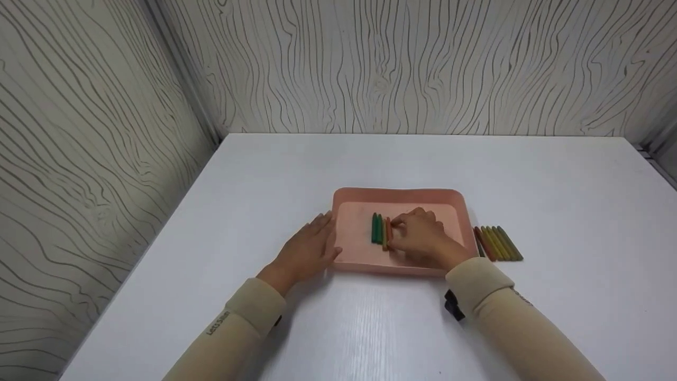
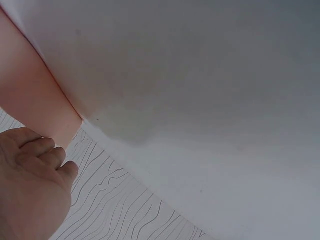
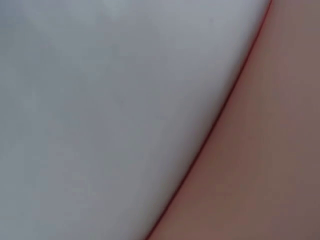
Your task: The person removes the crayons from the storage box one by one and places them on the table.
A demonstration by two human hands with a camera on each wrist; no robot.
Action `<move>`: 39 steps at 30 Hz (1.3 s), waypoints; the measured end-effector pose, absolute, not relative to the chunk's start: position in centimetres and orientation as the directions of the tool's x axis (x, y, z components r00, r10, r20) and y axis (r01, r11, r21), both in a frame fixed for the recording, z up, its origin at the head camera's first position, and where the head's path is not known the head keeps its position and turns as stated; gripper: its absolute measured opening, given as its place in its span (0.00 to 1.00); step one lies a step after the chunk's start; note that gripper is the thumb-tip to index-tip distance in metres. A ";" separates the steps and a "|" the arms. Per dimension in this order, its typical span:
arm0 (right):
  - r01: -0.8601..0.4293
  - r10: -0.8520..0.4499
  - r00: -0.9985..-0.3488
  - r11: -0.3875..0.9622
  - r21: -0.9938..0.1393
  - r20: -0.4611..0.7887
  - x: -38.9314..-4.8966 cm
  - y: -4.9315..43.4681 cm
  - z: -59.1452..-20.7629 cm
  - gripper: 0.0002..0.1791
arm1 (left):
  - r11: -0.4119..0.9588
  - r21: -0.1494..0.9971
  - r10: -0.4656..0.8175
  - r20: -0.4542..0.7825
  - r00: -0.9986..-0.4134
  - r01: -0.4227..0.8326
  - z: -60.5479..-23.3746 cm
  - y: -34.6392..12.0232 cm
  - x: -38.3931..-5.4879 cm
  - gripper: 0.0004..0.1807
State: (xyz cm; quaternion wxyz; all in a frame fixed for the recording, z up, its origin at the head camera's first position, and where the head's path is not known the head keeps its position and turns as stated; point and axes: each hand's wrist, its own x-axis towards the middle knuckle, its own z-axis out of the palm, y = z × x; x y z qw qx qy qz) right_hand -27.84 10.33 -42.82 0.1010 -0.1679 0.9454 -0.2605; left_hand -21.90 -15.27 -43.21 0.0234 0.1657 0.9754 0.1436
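Observation:
A shallow pink tray lies on the white table. Inside it, two green crayons and a yellow-orange crayon are lined up side by side. Beside them is an orange-red crayon, whose two ends my right hand pinches between thumb and fingers. My left hand rests against the tray's left wall with fingers extended and thumb at the rim. From the left wrist, that hand shows fingertips right at the pink wall. Only table and blurred tray wall appear in the right wrist view.
Right of the tray, several more crayons lie in a slanted row on the table, red, yellow and olive, with a dark one partly hidden by the tray. Wood-grain patterned panels stand behind and to the left.

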 end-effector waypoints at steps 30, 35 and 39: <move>-0.150 -0.440 -0.884 0.586 -0.796 -0.157 -27.2 10.0 -42.3 0.21 | 0.884 0.289 0.375 0.032 -0.926 0.368 -43.3 -15.3 -22.0 0.36; -0.140 -0.419 -0.893 0.608 -0.782 -0.166 -27.4 10.5 -41.6 0.21 | 0.890 0.281 0.366 0.026 -0.930 0.358 -43.3 -15.3 -22.0 0.36; -0.164 -0.410 -0.901 0.630 -0.759 -0.145 -27.7 11.0 -40.8 0.23 | 0.897 0.279 0.354 0.015 -0.935 0.344 -43.3 -15.3 -21.9 0.36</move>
